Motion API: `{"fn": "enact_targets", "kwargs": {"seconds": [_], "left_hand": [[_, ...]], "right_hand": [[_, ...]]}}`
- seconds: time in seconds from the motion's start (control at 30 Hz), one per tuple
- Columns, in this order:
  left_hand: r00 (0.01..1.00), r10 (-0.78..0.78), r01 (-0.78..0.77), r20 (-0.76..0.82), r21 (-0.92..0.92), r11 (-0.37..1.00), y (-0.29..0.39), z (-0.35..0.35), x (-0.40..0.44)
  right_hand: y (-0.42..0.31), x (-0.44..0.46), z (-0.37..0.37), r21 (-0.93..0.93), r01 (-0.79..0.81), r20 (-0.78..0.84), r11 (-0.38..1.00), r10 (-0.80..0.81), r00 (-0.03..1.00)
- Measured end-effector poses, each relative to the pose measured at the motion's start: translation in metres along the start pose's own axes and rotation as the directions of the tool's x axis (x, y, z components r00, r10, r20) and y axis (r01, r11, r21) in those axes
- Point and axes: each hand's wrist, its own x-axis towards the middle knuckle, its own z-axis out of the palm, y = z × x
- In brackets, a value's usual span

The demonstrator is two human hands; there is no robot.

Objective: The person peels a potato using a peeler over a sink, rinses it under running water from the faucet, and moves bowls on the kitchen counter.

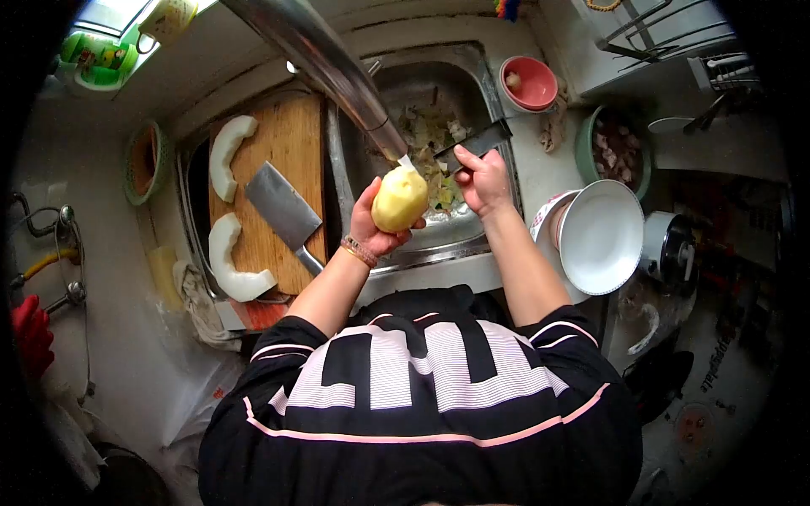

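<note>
My left hand (pixel 381 226) is closed around a peeled yellow potato (pixel 400 201) just below the tap's mouth (pixel 390 145). Something whitish, perhaps water, shows between the tap and the potato's top. To the right, my right hand (pixel 483 180) grips a dark flat-bladed tool (pixel 485 141), thumb against it; whether it is a knife or a peeler I cannot tell. Both hands are over the front and right side of the steel sink (pixel 474 67). Peelings and scraps (pixel 432 126) lie in its bottom.
Left of the sink, a cleaver (pixel 283 205) and two pale curved melon-like slices (pixel 226 156) rest on a wooden cutting board (pixel 295 126). A pink bowl (pixel 531 83), a green bowl of meat-like pieces (pixel 620 152) and a tilted white bowl (pixel 601 238) stand on the right.
</note>
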Motion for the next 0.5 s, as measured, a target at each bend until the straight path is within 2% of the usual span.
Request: {"fn": "enact_targets", "kwargs": {"seconds": [0.07, 0.1, 0.13, 0.2, 0.23, 0.33, 0.37, 0.47, 0.5], "left_hand": [[0.999, -0.032, 0.031, -0.015, -0.056, 0.998, 0.000, -0.007, 0.000], [0.999, -0.026, 0.026, -0.029, 0.004, 1.000, 0.002, -0.007, 0.002], [0.997, -0.024, 0.028, -0.077, 0.048, 0.998, 0.003, -0.009, 0.003], [0.985, -0.014, 0.037, -0.170, 0.139, 0.990, 0.006, -0.006, 0.004], [0.975, 0.012, 0.036, -0.222, 0.214, 0.976, 0.005, 0.002, 0.001], [0.978, 0.040, 0.018, -0.206, 0.271, 0.962, 0.010, 0.000, 0.002], [0.968, 0.065, 0.008, -0.244, 0.288, 0.957, 0.010, 0.001, 0.002], [0.960, 0.091, 0.001, -0.266, 0.328, 0.945, 0.013, 0.004, 0.000], [0.957, 0.096, -0.001, -0.273, 0.329, 0.944, 0.012, 0.003, -0.004]], "right_hand": [[-0.003, -0.021, 0.026, 0.006, -0.072, 0.074, 0.997, 0.072, 0.995], [0.000, -0.022, 0.030, -0.154, -0.035, 0.199, 0.988, 0.065, 0.978], [0.005, -0.007, 0.020, -0.338, 0.052, 0.158, 0.940, 0.002, 0.987], [-0.012, 0.004, 0.013, -0.477, 0.223, 0.103, 0.850, -0.199, 0.975], [-0.022, 0.004, 0.012, -0.370, 0.112, 0.115, 0.922, -0.074, 0.991], [-0.022, -0.013, 0.026, -0.477, 0.235, 0.234, 0.847, -0.136, 0.963], [-0.015, -0.009, 0.023, -0.466, 0.330, 0.287, 0.821, -0.213, 0.934], [-0.036, -0.032, 0.044, -0.601, 0.467, 0.285, 0.649, -0.372, 0.884], [-0.033, -0.032, 0.040, -0.573, 0.480, 0.325, 0.665, -0.354, 0.877]]}}
